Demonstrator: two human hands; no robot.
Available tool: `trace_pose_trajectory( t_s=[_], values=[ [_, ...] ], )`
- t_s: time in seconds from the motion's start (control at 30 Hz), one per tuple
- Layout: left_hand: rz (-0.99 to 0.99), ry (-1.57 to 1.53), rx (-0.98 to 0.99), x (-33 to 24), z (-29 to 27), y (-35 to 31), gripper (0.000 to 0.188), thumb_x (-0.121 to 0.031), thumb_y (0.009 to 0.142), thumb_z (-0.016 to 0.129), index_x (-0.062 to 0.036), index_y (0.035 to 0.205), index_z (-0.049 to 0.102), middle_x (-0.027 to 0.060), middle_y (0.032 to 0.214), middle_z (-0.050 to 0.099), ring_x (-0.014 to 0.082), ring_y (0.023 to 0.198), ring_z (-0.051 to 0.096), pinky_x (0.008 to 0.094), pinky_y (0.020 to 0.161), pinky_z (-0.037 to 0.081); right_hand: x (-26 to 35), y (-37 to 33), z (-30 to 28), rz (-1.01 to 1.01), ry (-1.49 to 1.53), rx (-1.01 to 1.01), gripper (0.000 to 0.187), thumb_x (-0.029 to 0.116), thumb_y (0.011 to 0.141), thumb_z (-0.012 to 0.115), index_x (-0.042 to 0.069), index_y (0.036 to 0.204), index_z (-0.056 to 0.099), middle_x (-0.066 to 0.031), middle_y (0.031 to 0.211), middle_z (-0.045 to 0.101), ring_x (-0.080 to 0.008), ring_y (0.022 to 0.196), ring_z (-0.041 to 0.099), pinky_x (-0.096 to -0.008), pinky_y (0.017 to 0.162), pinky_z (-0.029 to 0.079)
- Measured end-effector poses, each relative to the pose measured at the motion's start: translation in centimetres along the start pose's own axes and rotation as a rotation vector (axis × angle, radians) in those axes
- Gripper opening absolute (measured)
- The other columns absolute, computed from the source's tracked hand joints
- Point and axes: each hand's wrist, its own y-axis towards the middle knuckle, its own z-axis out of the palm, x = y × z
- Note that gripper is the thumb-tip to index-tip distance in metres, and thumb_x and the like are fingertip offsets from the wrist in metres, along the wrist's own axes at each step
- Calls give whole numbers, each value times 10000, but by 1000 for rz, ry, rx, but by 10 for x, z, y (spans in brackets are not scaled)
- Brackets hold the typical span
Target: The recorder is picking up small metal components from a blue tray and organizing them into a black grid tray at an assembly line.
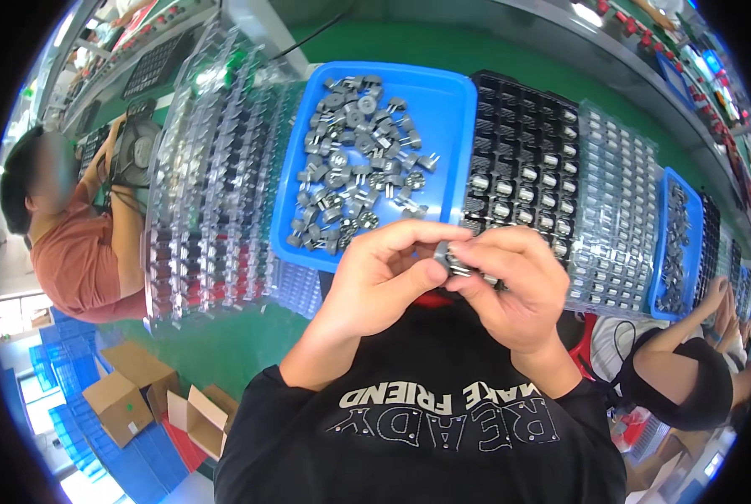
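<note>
pinching a small grey pronged component (443, 254) between thumb and forefinger, the left hand (385, 279) meets the right hand (516, 281), whose fingertips close on its prong side. component sits at clock centre, in front of the black shirt (442, 370). at eleven o'clock, a blue tub (437, 109) contains loose grey pronged components (342, 155). at one o'clock, a black compartment tray (510, 107) bears metallic parts in rows. stacked clear plastic trays (211, 181) noted at ten o'clock.
</note>
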Motion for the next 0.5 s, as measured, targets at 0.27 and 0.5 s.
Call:
trace_pose_trajectory(
  t_s=[0.27, 0.5],
  values=[
    [96, 448, -111, 46, -6, -2, 477, -70, 867, 785, -50, 1319, 638, 82, 1040, 700, 147, 857, 684, 301, 823, 554, -16, -8, -13, 323, 100, 138, 134, -28, 764, 782, 10, 846, 683, -105, 885, 700, -190, 826, 681, -296, 728, 539],
    [355, 1544, -283, 22, -23, 48, 418, -74, 817, 764, -35, 1221, 666, 129, 1110, 671, 330, 938, 671, 425, 861, 540, -93, 39, -42, 245, -653, 169, 67, 43, 831, 695, 51, 870, 641, -120, 883, 639, -343, 852, 652, -428, 727, 531]
  ],
)
